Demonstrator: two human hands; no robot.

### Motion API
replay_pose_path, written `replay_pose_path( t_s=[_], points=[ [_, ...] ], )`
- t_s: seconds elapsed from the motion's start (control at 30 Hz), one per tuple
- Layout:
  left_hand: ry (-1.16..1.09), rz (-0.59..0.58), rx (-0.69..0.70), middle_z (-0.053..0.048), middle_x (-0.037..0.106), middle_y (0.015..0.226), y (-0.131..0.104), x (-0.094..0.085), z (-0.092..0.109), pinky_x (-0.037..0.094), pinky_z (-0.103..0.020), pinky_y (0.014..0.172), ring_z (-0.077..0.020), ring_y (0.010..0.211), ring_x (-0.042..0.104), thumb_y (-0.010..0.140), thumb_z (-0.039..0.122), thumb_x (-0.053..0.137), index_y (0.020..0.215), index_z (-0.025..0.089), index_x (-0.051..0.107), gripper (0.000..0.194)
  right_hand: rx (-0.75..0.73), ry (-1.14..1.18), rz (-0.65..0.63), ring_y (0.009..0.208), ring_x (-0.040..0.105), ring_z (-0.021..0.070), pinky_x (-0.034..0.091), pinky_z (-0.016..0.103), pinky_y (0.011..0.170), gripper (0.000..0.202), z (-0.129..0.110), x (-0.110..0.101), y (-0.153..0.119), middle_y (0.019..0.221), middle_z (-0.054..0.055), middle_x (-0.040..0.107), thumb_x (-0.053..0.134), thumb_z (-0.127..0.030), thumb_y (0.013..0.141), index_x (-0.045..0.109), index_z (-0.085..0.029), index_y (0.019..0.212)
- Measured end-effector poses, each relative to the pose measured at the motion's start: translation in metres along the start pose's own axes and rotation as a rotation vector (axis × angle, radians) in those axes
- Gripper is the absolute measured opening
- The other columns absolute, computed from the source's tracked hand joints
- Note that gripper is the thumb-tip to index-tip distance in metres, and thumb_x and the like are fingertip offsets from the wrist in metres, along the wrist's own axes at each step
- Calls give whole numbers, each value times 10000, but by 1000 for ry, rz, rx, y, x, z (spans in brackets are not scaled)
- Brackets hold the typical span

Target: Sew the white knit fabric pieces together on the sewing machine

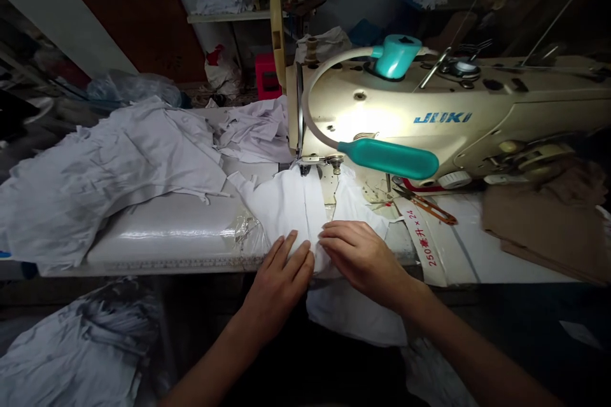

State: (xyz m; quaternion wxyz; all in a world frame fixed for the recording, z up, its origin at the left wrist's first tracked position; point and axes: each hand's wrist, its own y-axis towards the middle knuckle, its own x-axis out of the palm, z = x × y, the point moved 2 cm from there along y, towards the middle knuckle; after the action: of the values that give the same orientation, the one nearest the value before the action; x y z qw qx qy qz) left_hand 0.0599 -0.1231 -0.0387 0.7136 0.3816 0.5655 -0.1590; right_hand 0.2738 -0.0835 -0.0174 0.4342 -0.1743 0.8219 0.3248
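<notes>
A white cloth (286, 203) lies on the sewing machine's bed, its far edge at the presser foot (305, 169), and its near part hangs over the table's front edge. My left hand (286, 270) rests flat on the cloth with its fingers spread. Just to the right, my right hand (356, 254) has its fingers together, closed on the cloth beside a seam line. The cream sewing machine (482, 133) stands behind both hands. A teal lamp (389, 158) on a bent neck hangs in front of it and lights the machine.
Piles of white cloth pieces lie on the table's left (119, 165) and below at the lower left (81, 350). Orange thread snips (432, 208) rest right of the needle area, near a lettered strip (424, 241). Folded brown cloth (534, 229) sits at the right.
</notes>
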Motion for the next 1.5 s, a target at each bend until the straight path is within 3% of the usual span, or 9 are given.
replay_pose_path(
  t_s=[0.3, 0.43, 0.67, 0.87, 1.0, 1.1, 1.2, 1.3, 1.5],
  points=[
    [-61, 55, -59, -139, 698, 1296, -8, 8, -7, 466, -573, 1189, -377, 1504, 427, 1008, 93, 534, 1367, 121, 604, 366, 15, 1, -10, 1187, 646, 260, 527, 446, 986, 235, 6, 4, -7, 1221, 110, 720, 566, -146, 969, 670, -214, 1168],
    [-59, 77, -23, -140, 678, 1368, -3, 7, -7, 457, -590, 1183, -374, 1453, 488, 989, 71, 538, 1264, 119, 652, 301, 48, 51, 49, 1218, 636, 261, 514, 457, 1019, 237, -1, 10, -7, 1275, 110, 708, 591, -148, 943, 658, -216, 1161],
    [-22, 106, 47, -137, 686, 1378, 2, 1, -5, 594, -456, 978, -313, 1265, 625, 996, 53, 507, 1170, 135, 690, 265, 158, 112, 162, 1236, 644, 255, 518, 452, 1037, 138, -8, 19, -12, 1253, 97, 724, 598, -185, 963, 682, -225, 1065],
    [-58, 91, 39, -139, 693, 1360, 2, 0, -6, 590, -458, 975, -320, 1263, 616, 988, 59, 519, 1200, 123, 676, 272, 111, 19, 88, 1259, 604, 280, 509, 485, 1053, 372, -13, 20, -11, 1319, 127, 664, 615, -237, 985, 638, -241, 1357],
    [-175, 64, 18, -113, 715, 1305, 4, -3, -14, 579, -453, 1000, -300, 1246, 630, 978, 105, 566, 1211, 164, 662, 259, 44, -88, 36, 1276, 584, 291, 511, 497, 1055, 391, -13, 19, -11, 1346, 143, 647, 617, -234, 999, 624, -231, 1390],
    [-301, 98, -52, -91, 742, 1179, 11, -6, -28, 570, -416, 1039, -257, 1216, 653, 988, 167, 604, 1177, 187, 653, 196, 7, -129, 28, 1297, 583, 296, 521, 500, 1048, 399, -11, 20, -13, 1368, 142, 648, 615, -228, 1006, 616, -230, 1405],
    [-252, 125, -99, -113, 715, 1261, 25, -6, -45, 563, -393, 1073, -238, 1269, 637, 1024, 151, 551, 1258, 170, 626, 247, -20, -157, 33, 1361, 555, 311, 525, 503, 1047, 370, -11, 22, -14, 1448, 141, 620, 609, -226, 1015, 628, -214, 1385],
    [-125, 73, -53, -137, 658, 1402, 42, -4, -56, 562, -442, 1079, -269, 1305, 607, 1033, 131, 508, 1341, 139, 594, 321, -39, -169, 30, 1398, 541, 301, 527, 490, 1047, 354, -11, 24, -13, 1475, 132, 615, 587, -202, 1027, 626, -193, 1379],
    [-26, -77, -104, -97, 633, 1464, 62, 4, -60, 586, -505, 943, -314, 1184, 602, 979, 120, 543, 1194, 151, 645, 239, -15, -176, 56, 1375, 566, 305, 525, 502, 1033, 351, -12, 27, -11, 1461, 125, 633, 588, -226, 1034, 627, -194, 1382]
  ],
)
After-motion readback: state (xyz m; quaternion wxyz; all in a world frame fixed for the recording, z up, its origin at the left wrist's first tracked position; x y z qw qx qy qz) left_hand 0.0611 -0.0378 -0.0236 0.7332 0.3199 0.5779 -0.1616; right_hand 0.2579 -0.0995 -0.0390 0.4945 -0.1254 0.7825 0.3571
